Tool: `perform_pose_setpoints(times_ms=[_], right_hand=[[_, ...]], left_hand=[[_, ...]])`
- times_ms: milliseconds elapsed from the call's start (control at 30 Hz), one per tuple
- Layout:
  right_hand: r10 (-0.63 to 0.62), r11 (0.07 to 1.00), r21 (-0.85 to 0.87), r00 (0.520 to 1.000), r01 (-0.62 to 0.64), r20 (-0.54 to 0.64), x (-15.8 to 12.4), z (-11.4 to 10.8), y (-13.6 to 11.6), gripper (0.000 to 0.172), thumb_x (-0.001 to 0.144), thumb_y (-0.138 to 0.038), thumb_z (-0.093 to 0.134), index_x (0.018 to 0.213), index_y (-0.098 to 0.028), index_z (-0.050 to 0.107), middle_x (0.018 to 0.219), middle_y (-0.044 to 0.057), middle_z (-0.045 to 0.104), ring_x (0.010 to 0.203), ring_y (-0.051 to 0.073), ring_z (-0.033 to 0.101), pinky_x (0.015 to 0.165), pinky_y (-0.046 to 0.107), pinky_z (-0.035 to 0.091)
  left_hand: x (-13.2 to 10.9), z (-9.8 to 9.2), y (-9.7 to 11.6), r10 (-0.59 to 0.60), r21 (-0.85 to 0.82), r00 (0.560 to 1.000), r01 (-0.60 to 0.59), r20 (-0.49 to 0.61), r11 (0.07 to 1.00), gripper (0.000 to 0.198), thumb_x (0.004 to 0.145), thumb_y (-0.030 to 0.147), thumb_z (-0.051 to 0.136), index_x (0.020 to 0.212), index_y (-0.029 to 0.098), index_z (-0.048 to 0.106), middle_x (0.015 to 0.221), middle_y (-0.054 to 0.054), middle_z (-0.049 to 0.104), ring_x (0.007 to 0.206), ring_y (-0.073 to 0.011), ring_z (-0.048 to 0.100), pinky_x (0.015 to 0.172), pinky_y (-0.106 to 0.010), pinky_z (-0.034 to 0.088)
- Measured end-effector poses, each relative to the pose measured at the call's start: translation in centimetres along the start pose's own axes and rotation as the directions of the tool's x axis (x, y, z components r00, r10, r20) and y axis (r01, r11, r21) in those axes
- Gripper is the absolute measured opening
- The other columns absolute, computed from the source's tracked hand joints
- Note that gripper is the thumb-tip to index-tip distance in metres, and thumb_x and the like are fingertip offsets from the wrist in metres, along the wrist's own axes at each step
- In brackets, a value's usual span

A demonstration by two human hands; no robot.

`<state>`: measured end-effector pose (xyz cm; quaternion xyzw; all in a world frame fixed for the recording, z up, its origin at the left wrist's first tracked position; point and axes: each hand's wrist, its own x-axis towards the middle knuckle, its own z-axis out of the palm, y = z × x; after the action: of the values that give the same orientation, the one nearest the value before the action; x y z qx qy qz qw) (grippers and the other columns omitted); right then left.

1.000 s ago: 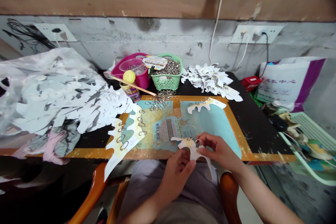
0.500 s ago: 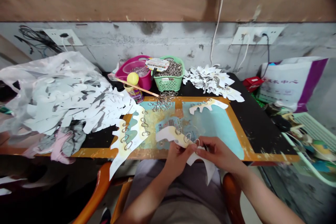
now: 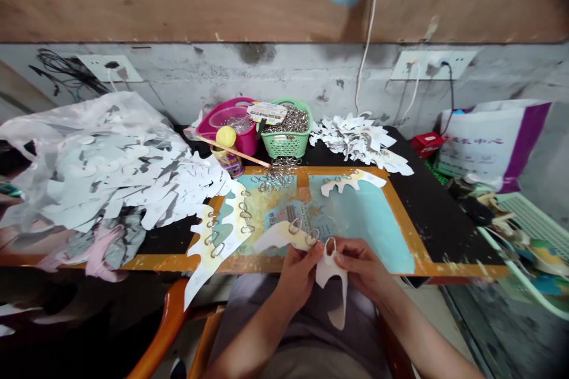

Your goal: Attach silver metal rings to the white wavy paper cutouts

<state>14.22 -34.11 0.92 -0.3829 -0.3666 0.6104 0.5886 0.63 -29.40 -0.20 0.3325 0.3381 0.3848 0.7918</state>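
Observation:
My left hand (image 3: 303, 269) pinches a white cut-out piece (image 3: 278, 235) with a toothed, yellow-stained edge, and metal rings (image 3: 296, 225) are on it. My right hand (image 3: 361, 265) grips the white part on the right, beside another metal ring (image 3: 329, 244) standing upright between my hands. That part folds downward, its curved tail hanging over my lap. Whether both parts are one piece is hard to see behind the fingers. To the left, two more white cut-outs (image 3: 235, 231) carry several rings; another ringed cut-out (image 3: 353, 180) lies at the back right of the blue mat.
A heap of loose rings (image 3: 282, 172) lies before a green basket (image 3: 285, 145) full of rings. Beside it are a pink basket (image 3: 246, 143) and a yellow-topped can (image 3: 227, 160) with a stick across it. White cut-outs fill a plastic bag (image 3: 111, 112) at left; another pile (image 3: 355, 139) is at right.
The right part of the cut-out has turned to hang more steeply, and the ring between my hands now stands upright. The left part has shifted slightly left and down.

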Motion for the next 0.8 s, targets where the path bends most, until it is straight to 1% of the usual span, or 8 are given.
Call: perform_pose_setpoints(times_ms=[100,167,300,467,567,667,733,800], right_hand=[[0.021,1.0,0.02,1.0,-0.021,-0.019,0.0,0.1,0.0,0.028,0.083,-0.042,0.073,0.073,-0.018,0.063,0.078,0.002,0.056,0.061,0.015,0.055,0.058,0.028,0.047],[0.03,0.999,-0.012,0.999,-0.03,-0.032,0.0,0.3,-0.1,0.027,0.087,-0.042,0.07,0.077,-0.019,0.062,0.077,0.001,0.056,0.057,0.015,0.056,0.055,0.029,0.049],[-0.027,0.992,-0.126,0.996,0.016,-0.084,0.0,0.7,0.1,0.03,0.087,-0.044,0.07,0.074,-0.019,0.06,0.081,0.002,0.056,0.065,0.017,0.06,0.06,0.029,0.052],[0.054,0.997,0.066,0.994,-0.048,-0.093,0.2,1.0,0.9,0.033,0.081,-0.045,0.074,0.072,-0.019,0.057,0.075,0.001,0.054,0.064,0.016,0.056,0.06,0.027,0.05],[0.033,0.996,0.085,0.997,-0.027,-0.069,0.3,0.7,0.9,0.036,0.079,-0.051,0.074,0.075,-0.019,0.058,0.071,0.0,0.05,0.06,0.014,0.049,0.057,0.024,0.044],[-0.044,0.993,-0.115,0.996,0.036,-0.073,0.4,0.1,0.2,0.039,0.083,-0.057,0.067,0.092,-0.019,0.062,0.078,0.001,0.051,0.065,0.014,0.047,0.057,0.023,0.038],[-0.108,0.943,-0.324,0.991,0.075,-0.084,0.7,-0.2,-0.5,0.035,0.085,-0.052,0.068,0.096,-0.019,0.064,0.084,0.002,0.054,0.07,0.015,0.047,0.061,0.023,0.038],[-0.123,0.885,-0.458,0.99,0.08,-0.066,1.1,-0.2,-1.0,0.029,0.084,-0.047,0.071,0.087,-0.018,0.065,0.082,0.002,0.055,0.07,0.014,0.046,0.062,0.024,0.038]], left_hand=[[0.4,-0.7,0.0,0.042,-0.015,0.98,-0.04,0.194,0.999,0.06,0.059,0.07,0.076,0.085,0.018,0.063,0.07,-0.002,0.06,0.053,-0.0123,0.052,0.047,-0.027,0.047],[0.5,-1.0,0.0,0.044,0.029,0.971,-0.052,0.235,0.998,0.062,0.063,0.073,0.072,0.085,0.015,0.065,0.066,-0.002,0.059,0.052,-0.0113,0.051,0.048,-0.026,0.046],[0.6,-1.2,0.2,0.002,0.184,0.991,-0.026,0.132,0.983,0.047,0.075,0.058,0.073,0.067,0.013,0.062,0.056,0.002,0.053,0.046,-0.0064,0.044,0.045,-0.019,0.039],[0.8,-1.6,-0.6,0.088,0.233,0.989,-0.113,0.117,0.966,0.049,0.074,0.058,0.074,0.061,0.014,0.057,0.054,0.003,0.05,0.048,-0.007,0.044,0.048,-0.019,0.038],[0.7,-2.0,-1.2,0.17,0.232,0.986,-0.164,-0.004,0.959,0.051,0.066,0.06,0.078,0.064,0.015,0.055,0.059,0.004,0.049,0.055,-0.0081,0.045,0.052,-0.02,0.042],[0.5,-2.3,-1.3,0.178,0.298,0.983,-0.158,-0.042,0.941,0.053,0.064,0.062,0.079,0.07,0.016,0.055,0.065,0.003,0.05,0.059,-0.0093,0.046,0.054,-0.021,0.045],[0.2,-2.5,-1.0,0.166,0.357,0.986,-0.164,0.025,0.92,0.052,0.068,0.064,0.075,0.071,0.017,0.052,0.066,0.003,0.048,0.059,-0.0093,0.044,0.053,-0.021,0.045],[0.0,-2.5,-0.6,0.18,0.446,0.977,-0.211,0.111,0.87,0.051,0.075,0.062,0.07,0.067,0.018,0.046,0.064,0.004,0.042,0.057,-0.0088,0.04,0.05,-0.019,0.04]])
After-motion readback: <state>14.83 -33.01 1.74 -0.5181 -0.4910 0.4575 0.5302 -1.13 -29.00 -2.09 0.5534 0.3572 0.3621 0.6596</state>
